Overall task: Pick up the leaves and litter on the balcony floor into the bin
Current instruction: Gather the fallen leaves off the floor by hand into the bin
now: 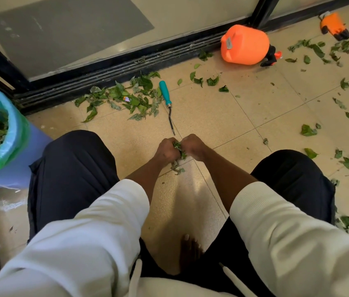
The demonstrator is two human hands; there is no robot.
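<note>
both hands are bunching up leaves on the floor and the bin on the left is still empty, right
Not quite. In the head view both the left hand and the right hand do grip a clump of leaves on the floor, but the bin on the left is not empty: it already holds leaves.

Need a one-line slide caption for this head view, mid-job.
Both hands, left hand and right hand, gather a clump of leaves off the tiled floor; lined bin waits left.

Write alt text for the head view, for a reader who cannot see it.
A crouching person's left hand and right hand grip a clump of leaves on the tiled floor. A part-filled bin stands at left; scattered leaves, a teal-handled tool and an orange sprayer lie beyond.
</note>
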